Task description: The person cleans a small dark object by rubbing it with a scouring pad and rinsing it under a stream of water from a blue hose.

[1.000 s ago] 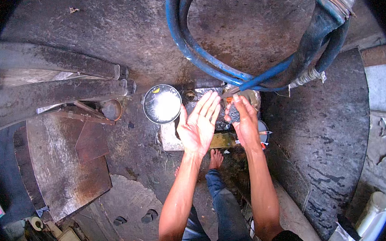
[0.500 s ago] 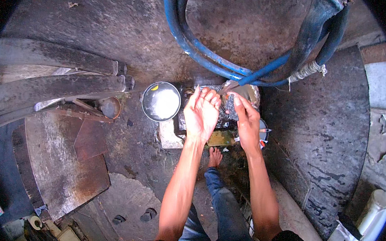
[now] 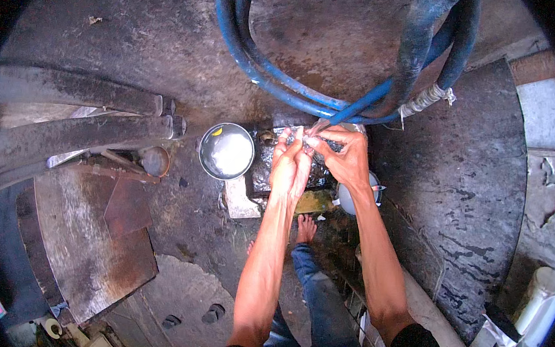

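My left hand (image 3: pixel 288 169) is turned palm up with its fingers curled, close against my right hand. Some small pale thing shows at its fingertips, too small to name. My right hand (image 3: pixel 347 158) pinches toward the left fingers. A grey speckled scouring pad (image 3: pixel 335 146) is tucked in the right hand, mostly hidden by the fingers. Just beyond the fingertips is the end of a blue hose (image 3: pixel 357 108). Both hands are over a wet, dark, shiny surface (image 3: pixel 265 164). To the left of them stands a round metal bowl (image 3: pixel 226 153) with a bright, pale inside and a yellow piece at its rim.
A pale round container (image 3: pixel 351 197) sits below my right wrist. Blue hoses loop down from above. At left are curved metal plates (image 3: pixel 93 233), long beams (image 3: pixel 79 133) and a small round pot (image 3: pixel 156 161). Dark sandals (image 3: pixel 213 313) lie on the floor. My bare foot (image 3: pixel 306 228) is below the hands.
My hands have come together; the right one moved left and its fingers now meet the left. The grey pad, plainly seen before, is now mostly covered. The view has shifted slightly.
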Tool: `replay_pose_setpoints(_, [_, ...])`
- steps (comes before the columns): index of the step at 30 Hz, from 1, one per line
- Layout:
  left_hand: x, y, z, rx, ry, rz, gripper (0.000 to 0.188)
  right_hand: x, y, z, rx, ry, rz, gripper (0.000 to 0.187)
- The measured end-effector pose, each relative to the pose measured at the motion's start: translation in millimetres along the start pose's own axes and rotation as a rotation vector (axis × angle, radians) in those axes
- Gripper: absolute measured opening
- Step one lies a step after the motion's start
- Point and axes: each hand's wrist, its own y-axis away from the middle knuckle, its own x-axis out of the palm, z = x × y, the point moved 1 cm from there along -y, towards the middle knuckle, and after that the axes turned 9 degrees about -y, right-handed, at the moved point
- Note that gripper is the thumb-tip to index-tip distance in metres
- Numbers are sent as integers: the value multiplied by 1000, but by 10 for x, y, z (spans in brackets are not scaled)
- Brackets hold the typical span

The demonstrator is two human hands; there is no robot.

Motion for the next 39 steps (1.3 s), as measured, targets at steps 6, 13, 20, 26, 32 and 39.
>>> replay_pose_setpoints(6, [-192,-8,-4,4,119,156,45,-119,-59,-24,128,-59,-58,18])
replay_pose_setpoints(13, [123,106,-1,3,63,-56,59,56,97,109,-47,84,-149,21])
replay_pose_setpoints(20, [-21,57,-22,11,49,-41,45,109,83,111,-155,42,-165,18])
replay_pose_setpoints(26, [-14,123,40,16,56,-85,55,104,22,-62,-95,105,-167,16])
replay_pose_setpoints(32, [-154,102,6,9,224,96,51,-22,40,6,33,47,-194,16])
replay_pose_setpoints(39, [-50,139,-25,26,22,20,70,237,195,191,-97,43,-208,19])
